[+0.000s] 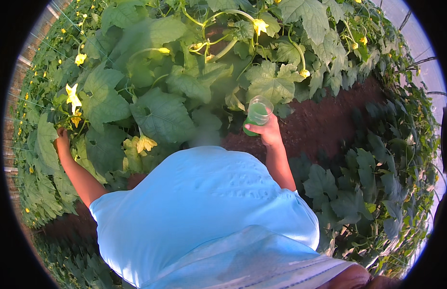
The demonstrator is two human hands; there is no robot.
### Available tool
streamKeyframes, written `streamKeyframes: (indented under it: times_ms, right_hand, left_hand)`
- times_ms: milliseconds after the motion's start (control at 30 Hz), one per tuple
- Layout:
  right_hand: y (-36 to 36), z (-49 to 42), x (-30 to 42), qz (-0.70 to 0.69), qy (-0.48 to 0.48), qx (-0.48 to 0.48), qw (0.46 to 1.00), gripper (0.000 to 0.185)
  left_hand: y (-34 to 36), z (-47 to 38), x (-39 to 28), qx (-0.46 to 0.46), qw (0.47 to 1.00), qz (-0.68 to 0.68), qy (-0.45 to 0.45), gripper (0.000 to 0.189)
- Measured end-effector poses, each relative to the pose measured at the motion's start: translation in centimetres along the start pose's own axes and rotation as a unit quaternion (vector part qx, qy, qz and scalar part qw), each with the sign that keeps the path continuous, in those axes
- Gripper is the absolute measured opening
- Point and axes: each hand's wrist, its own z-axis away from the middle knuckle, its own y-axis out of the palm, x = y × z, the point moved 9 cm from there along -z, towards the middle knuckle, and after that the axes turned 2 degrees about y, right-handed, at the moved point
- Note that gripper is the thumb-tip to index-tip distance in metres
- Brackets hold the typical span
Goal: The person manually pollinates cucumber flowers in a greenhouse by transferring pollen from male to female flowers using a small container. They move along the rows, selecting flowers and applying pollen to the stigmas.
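Note:
My right hand (269,130) grips a clear plastic cup (261,103) in front of my body. Green liquid (250,130) shows in its lower part, and my thumb lies across the near side. Far out to the left, my left hand (62,136) reaches into the gourd vines. Leaves partly cover its fingers, so whether they pinch a stem is hidden. Just above that hand are a bright yellow flower (73,96) and a smaller orange-yellow bloom (76,118). A broad green leaf (46,139) overlaps the hand's outer side.
Dense vines with yellow flowers (260,26) rise in front of me. A drooping flower (146,143) hangs near my shirt. Brown soil (321,115) runs between the rows, with more foliage (321,184) at right. Thin green strings (39,38) cross the left side; plastic sheeting (422,43) stands far right.

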Motion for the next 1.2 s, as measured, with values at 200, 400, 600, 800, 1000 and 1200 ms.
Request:
streamKeyframes:
  times_ms: [200, 400, 600, 800, 1000, 1200]
  right_hand:
    - [-2.8, 0.7, 1.2, 0.001, -0.011, -0.023, 1.000, 0.066]
    - [-6.2, 2.3, 2.8, 0.022, -0.021, -0.045, 0.999, 0.065]
    - [-9.4, 4.4, 3.7, 0.011, -0.018, -0.060, 0.998, 0.063]
    - [-13.2, 6.0, 5.0, 0.045, -0.029, -0.069, 0.996, 0.062]
    - [-17.3, 8.8, 5.9, 0.002, -0.046, -0.124, 0.991, 0.064]
    - [-20.5, 10.4, 7.2, -0.011, -0.063, -0.157, 0.986, 0.061]
  left_hand:
    - [-9.3, 10.1, -15.4, -0.133, 0.987, -0.051, 0.072, 0.033]
    - [-14.8, 22.7, -38.0, -0.085, 0.907, 0.305, 0.277, 0.022]
    - [-6.4, 26.0, -51.4, 0.148, 0.848, 0.158, 0.483, 0.046]
    - [4.7, 21.2, -51.9, 0.226, 0.880, 0.070, 0.411, 0.065]
    - [3.3, 25.9, -47.4, 0.331, 0.822, 0.054, 0.461, 0.039]
    - [-5.5, 27.9, -49.6, 0.175, 0.909, -0.054, 0.375, 0.037]
